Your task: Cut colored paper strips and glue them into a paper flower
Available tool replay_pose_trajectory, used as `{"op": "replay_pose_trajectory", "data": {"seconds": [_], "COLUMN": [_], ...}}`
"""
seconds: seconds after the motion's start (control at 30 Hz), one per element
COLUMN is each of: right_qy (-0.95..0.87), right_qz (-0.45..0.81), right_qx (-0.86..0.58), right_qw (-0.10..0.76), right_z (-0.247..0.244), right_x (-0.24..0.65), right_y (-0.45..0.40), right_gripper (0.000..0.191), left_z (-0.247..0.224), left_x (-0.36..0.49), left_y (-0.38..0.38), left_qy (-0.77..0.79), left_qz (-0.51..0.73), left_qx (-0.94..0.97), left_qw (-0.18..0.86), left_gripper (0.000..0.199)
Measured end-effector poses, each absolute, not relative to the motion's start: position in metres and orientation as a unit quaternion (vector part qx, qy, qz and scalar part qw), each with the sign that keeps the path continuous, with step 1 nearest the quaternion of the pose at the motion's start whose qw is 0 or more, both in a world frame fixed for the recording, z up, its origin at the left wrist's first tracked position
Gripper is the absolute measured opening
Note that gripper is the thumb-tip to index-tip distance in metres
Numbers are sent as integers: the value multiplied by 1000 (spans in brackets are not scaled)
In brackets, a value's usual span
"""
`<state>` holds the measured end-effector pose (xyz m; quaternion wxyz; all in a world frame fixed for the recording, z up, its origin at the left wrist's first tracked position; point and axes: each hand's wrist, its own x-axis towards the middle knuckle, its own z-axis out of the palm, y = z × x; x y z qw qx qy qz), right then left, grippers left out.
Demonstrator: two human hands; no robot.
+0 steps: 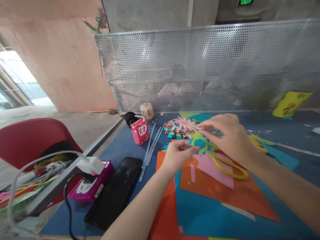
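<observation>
My left hand (178, 153) is closed, its thumb and fingers pinching a paper flower (200, 144) with a blue centre and a fringed green edge. Just above it, my right hand (228, 136) has its thumb and fingertips pressed together; what they hold is too small to make out. Behind the fingertips lies a pile of fringed paper flowers (184, 123) in pink, orange and blue. Yellow-handled scissors (235, 175) rest under my right wrist, partly hidden, on pink paper (217, 171) and an orange sheet (225, 196).
Blue sheets (200, 216) lie beneath the orange one. Clear sticks (151, 146), a red drink carton (140, 131), a black phone (115, 193) and a purple power strip (87, 190) with cables are on the left. A perforated metal screen (150, 60) borders the back; a yellow packet (290, 104) stands at right.
</observation>
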<state>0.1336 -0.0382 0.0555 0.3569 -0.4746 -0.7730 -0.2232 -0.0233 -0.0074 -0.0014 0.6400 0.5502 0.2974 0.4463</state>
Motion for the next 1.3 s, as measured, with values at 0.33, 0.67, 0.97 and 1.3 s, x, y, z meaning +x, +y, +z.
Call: {"op": "replay_pose_trajectory", "data": {"seconds": [0.33,0.67,0.97,1.3], "right_qy": [-777,-786,-806,-789], "right_qz": [-128,-173,-84,-72], "right_qx": [-484,-535,-535,-529], "right_qw": [380,259,238,303], "right_z": [72,54,61,76], "right_x": [132,131,143,149], "right_y": [-50,-41,-39,-45], "right_gripper": [16,39,27,17], "left_z": [-4,-4,-11,-9], "left_x": [-23,-22,-21,-21], "left_y": [-1,-4,-4,-4], "left_qy": [318,310,298,337], "left_qz": [460,429,409,391], "left_qx": [541,569,642,654], "left_qw": [628,629,576,553], "left_gripper": [37,41,37,37]}}
